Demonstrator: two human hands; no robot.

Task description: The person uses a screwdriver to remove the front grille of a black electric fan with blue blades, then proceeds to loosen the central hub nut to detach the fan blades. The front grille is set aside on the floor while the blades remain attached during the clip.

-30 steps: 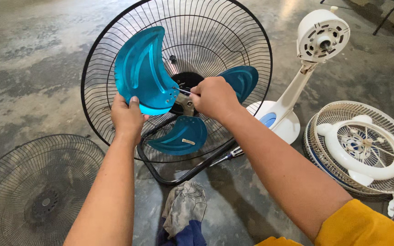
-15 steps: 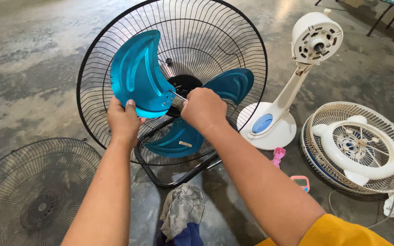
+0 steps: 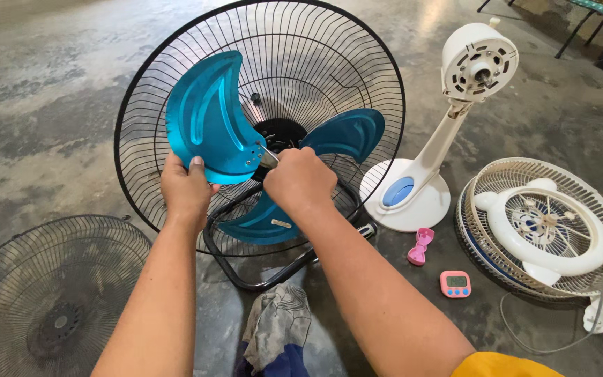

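A black floor fan stands on the concrete with its rear wire guard (image 3: 315, 63) upright and three teal metal blades mounted at the hub (image 3: 277, 132). My left hand (image 3: 186, 188) grips the lower edge of the upper-left teal blade (image 3: 207, 119). My right hand (image 3: 300, 183) is closed over the blade hub, with a thin metal tool tip showing between the two hands. The lower teal blade (image 3: 256, 223) and the right teal blade (image 3: 347, 132) are partly hidden behind my right hand.
A loose black front guard (image 3: 47, 286) lies at lower left. A white fan stand with motor head (image 3: 479, 63) stands to the right, beside a white guard and blade stack (image 3: 546, 223). A pink timer (image 3: 455, 283), a pink clip (image 3: 420, 246) and a grey rag (image 3: 280, 321) lie on the floor.
The view has shifted so the fan sits slightly lower and more to the right. Both hands stay on the blade and hub, with the right hand a little lower at the hub.
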